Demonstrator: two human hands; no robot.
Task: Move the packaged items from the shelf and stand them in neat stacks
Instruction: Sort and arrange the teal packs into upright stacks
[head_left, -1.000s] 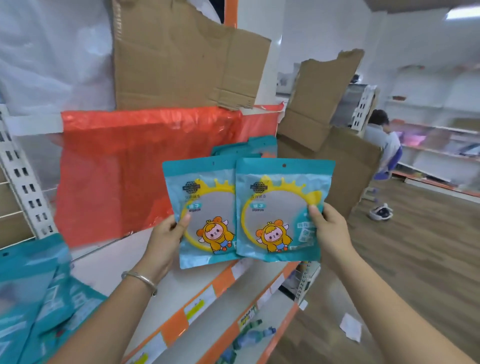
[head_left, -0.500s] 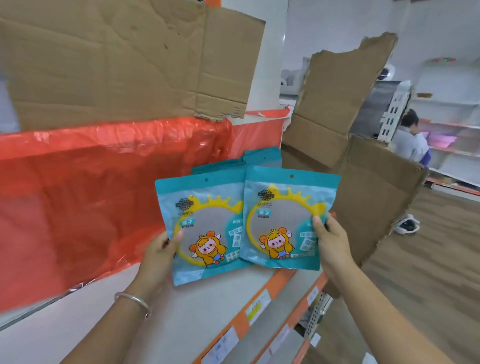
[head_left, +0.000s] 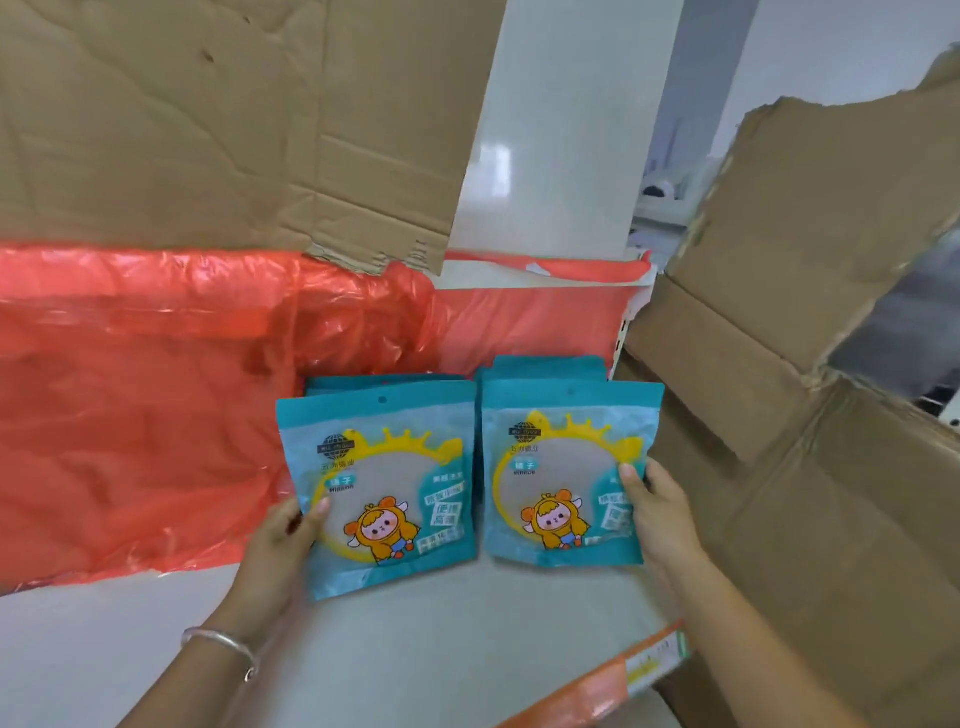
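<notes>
the biggest thing we see is a creased cardboard sheet (head_left: 208, 119) filling the upper left, its torn lower edge hanging over a red plastic film (head_left: 145, 405) that drapes along the back of the shelf (head_left: 415, 649). on the right a torn cardboard box (head_left: 779, 338) leans in close, just beside the shelf end, crowding that side of our working spot. a glossy white pillar (head_left: 561, 130) rises between the two cardboards. the film bulges forward on the left, so the bare patch of pale shelf is hemmed in by film on one side and box on the other. an orange price strip (head_left: 597, 691) runs along the shelf's front edge at lower right.

at the back of that patch two groups of teal packets stand upright, a left stack (head_left: 384, 383) and a right stack (head_left: 550, 366), with only their top edges showing. in front of them we hold two more, side by side with a narrow gap between. our left hand (head_left: 280, 545) pinches the left packet (head_left: 384, 483) at its left edge, thumb on the face, and the packet tilts a little. our right hand (head_left: 660, 509) grips the right packet (head_left: 561, 467) at its right edge, thumb on the face, nearly upright. whether their bottoms rest on the shelf we cannot tell. the hands are apart, one packet each. a silver bangle (head_left: 223, 644) circles the left wrist.
</notes>
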